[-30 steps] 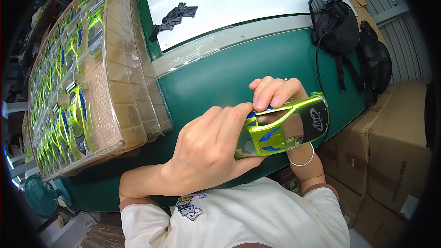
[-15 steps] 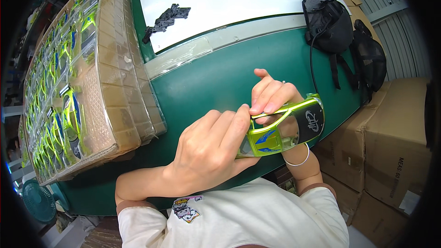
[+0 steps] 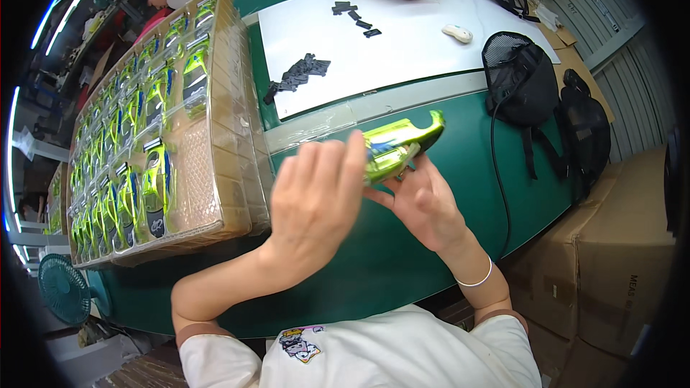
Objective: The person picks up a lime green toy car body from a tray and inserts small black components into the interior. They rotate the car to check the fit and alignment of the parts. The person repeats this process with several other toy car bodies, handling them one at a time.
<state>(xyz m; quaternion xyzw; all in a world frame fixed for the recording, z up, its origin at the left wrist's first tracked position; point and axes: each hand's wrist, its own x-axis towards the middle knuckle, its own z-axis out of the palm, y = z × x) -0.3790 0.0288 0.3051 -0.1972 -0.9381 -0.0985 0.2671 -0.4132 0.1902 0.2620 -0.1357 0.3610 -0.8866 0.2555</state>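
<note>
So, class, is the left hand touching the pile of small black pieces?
Apart: the head view shows white board and pale strip between left hand and pile of small black pieces.

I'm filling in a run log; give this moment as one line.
left hand: holding green part; right hand: at its underside, grip unclear; left side: box of similar parts; ahead: black pieces on white board

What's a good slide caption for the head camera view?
Left hand grips a lime-green part over a green table, right hand touching it.
</note>
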